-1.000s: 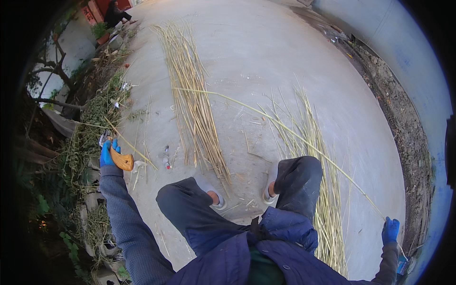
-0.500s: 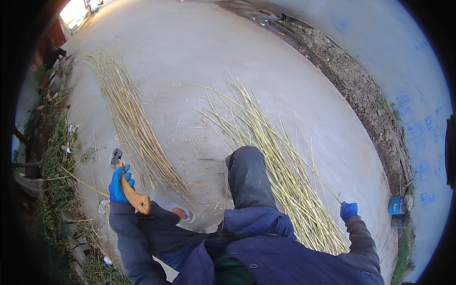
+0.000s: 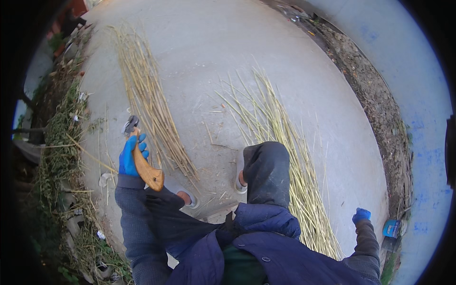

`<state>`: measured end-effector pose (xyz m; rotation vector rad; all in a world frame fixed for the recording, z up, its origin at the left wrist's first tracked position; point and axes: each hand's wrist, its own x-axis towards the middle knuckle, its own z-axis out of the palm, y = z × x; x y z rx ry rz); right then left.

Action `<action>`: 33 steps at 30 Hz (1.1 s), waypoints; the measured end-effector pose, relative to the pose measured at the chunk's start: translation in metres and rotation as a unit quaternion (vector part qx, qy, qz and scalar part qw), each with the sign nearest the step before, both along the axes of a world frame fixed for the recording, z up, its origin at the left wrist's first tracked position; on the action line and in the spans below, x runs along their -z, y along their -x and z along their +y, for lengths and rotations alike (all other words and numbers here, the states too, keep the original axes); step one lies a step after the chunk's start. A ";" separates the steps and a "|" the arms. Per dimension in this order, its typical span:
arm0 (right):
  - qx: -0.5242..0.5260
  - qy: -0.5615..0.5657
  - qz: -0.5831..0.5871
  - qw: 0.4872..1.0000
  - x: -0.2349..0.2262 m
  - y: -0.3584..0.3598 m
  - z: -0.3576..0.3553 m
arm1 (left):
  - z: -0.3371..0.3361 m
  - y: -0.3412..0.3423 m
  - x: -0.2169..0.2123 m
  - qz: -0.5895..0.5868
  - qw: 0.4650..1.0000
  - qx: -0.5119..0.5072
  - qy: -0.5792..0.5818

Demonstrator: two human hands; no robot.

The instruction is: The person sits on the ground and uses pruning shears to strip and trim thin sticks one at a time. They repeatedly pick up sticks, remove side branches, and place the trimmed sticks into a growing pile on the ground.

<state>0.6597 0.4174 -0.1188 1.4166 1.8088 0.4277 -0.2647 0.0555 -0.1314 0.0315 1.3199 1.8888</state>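
Observation:
My left hand (image 3: 128, 157), in a blue glove, is closed around a wooden-handled tool (image 3: 148, 172). Its brown handle curves down to an end with a dark hole. The grey metal head pokes out above my fingers, its exact shape hard to make out. Far to the right, my right hand (image 3: 362, 215), also gloved in blue, is curled closed with no stalk showing in it. Between it and my bent knee lies a pile of pale yellow-green stalks (image 3: 299, 175). Ahead of the tool is a second bundle of browner, dry stalks (image 3: 154, 102).
Weeds and rubble (image 3: 61, 152) line the left side of the concrete ground (image 3: 204, 57). A strip of bare soil (image 3: 363, 90) runs along a pale wall (image 3: 418, 123) on the right. A blue container (image 3: 391, 228) stands near my right hand. Loose bits of stalk lie between my feet.
The long stalk at my right hand is no longer there, and that hand sits farther right and lower. My view has shifted; the tool stays in my left hand.

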 end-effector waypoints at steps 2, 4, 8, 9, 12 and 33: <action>-0.174 -0.032 0.144 0.974 0.022 0.091 0.061 | -0.001 -0.003 0.003 0.013 0.999 -0.029 -0.038; -0.313 -0.046 0.271 0.909 0.037 0.211 0.113 | -0.001 -0.008 0.004 0.033 0.994 -0.077 -0.066; -0.419 0.041 0.375 0.826 0.051 0.483 0.150 | -0.005 -0.014 -0.005 0.026 0.989 -0.147 -0.004; -0.441 0.051 0.378 0.812 0.058 0.546 0.142 | -0.008 -0.015 -0.010 0.030 0.988 -0.154 0.006; -0.415 0.157 0.426 0.789 0.101 0.702 0.088 | -0.016 -0.016 -0.027 0.030 0.988 -0.150 0.036; -0.081 0.347 0.412 0.839 0.403 0.947 -0.131 | -0.017 -0.015 -0.065 -0.102 0.965 -0.085 0.224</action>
